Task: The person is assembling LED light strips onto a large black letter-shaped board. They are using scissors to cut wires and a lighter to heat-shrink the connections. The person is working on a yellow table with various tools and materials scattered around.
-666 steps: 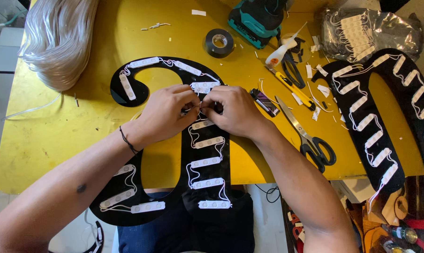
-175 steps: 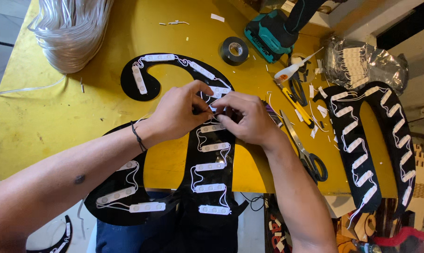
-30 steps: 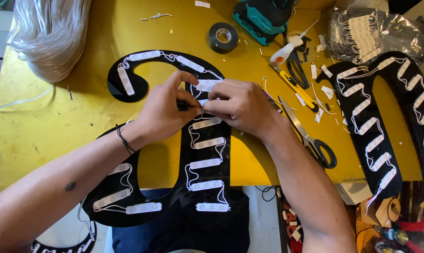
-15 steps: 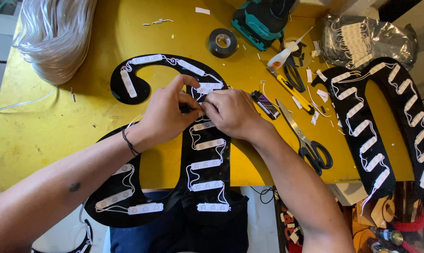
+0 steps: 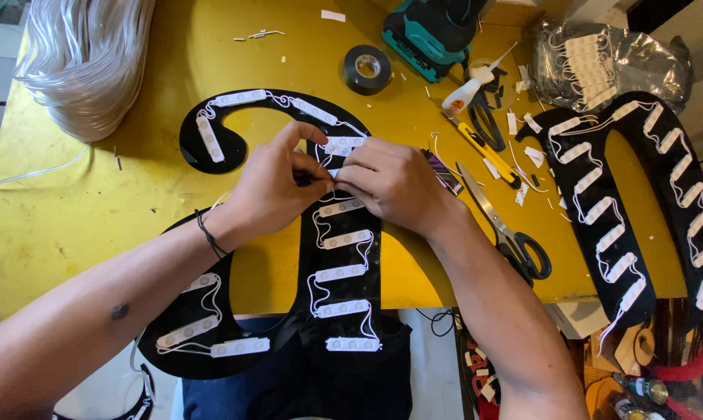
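A black curved letter-shaped panel (image 5: 344, 311) lies on the yellow table (image 5: 79, 210), lined with several white light modules (image 5: 345, 239) joined by thin white wire. My left hand (image 5: 274, 187) and my right hand (image 5: 394, 183) meet over the panel's upper middle. Both pinch at one small white module (image 5: 342, 145) and its wire there. The fingertips hide the exact spot they press.
A second black panel (image 5: 592, 194) with white modules lies at the right. Scissors (image 5: 515, 233), a yellow utility knife (image 5: 484, 152), a black tape roll (image 5: 367, 68), a teal power tool (image 5: 433, 35), a bag of modules (image 5: 600, 58) and a bundle of clear tubing (image 5: 87, 54) surround the work.
Both hands stay over the same spot on the panel. Only the fingers shift slightly around the module; the view moves a little.
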